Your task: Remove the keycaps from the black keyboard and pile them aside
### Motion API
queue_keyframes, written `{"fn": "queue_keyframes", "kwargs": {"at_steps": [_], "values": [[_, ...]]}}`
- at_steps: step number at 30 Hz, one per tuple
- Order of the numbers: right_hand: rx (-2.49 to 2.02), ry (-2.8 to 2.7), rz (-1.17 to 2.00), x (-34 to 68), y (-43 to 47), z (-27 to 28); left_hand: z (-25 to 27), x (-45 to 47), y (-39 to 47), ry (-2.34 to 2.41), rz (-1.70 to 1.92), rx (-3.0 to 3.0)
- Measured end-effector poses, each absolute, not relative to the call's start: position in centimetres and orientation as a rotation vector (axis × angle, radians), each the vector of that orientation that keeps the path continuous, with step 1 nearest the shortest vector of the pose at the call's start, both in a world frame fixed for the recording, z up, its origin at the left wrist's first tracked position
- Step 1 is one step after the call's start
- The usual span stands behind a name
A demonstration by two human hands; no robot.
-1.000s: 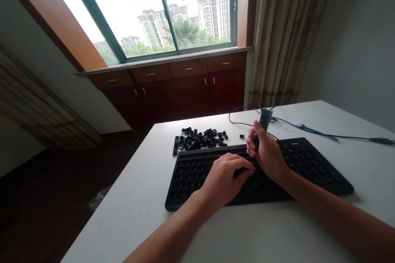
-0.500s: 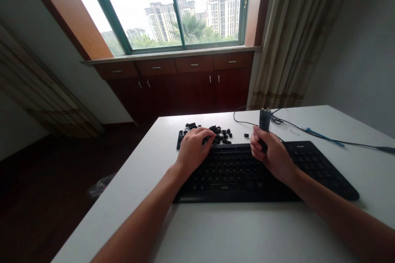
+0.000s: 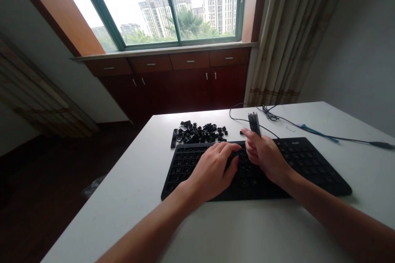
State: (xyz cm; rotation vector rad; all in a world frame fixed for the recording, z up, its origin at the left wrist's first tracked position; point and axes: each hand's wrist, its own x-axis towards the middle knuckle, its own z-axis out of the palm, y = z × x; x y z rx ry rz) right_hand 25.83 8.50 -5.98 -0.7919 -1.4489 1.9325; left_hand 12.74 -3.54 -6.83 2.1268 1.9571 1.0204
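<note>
Right hand [image 3: 263, 154]: fingers curled closed around a dark handheld tool [image 3: 254, 124], held near upright, pronged end up, thumb along its side; positioned over the keyboard, right of its middle. Left hand [image 3: 212, 168]: palm down over the keyboard, partly open, thumb and forefinger apart with a gap between; no object visible in it. Keyboard [image 3: 249, 189]: black, full width, lying flat on the white surface [image 3: 247, 230] beneath both hands; many key positions at its left end bare of caps. Loose keycaps [image 3: 199, 133]: black, one heap, just beyond the keyboard's left half. Long black piece [image 3: 173, 137]: one, at the heap's left edge. Single keycap [image 3: 241, 132]: apart from the heap, near the right thumb. Cable [image 3: 270, 116]: black, loosely bunched behind the tool. Blue tool [image 3: 321, 133]: slender, far right, lying along a dark cord. Bent wire [image 3: 290, 129]: thin, left of the blue tool.
</note>
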Motion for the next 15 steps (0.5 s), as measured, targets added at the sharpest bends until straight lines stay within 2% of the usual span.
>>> {"fn": "queue_keyframes", "kwargs": {"at_steps": [7,15], "values": [[-0.708,-1.38,2.022,26.0,8.8,-6.2,-7.0,15.7,-4.6,1.897,0.987,2.063],[-0.813,-1.345,1.76,26.4,8.3,-6.8,-7.2,16.4,-4.5,1.876,0.932,2.101]]}}
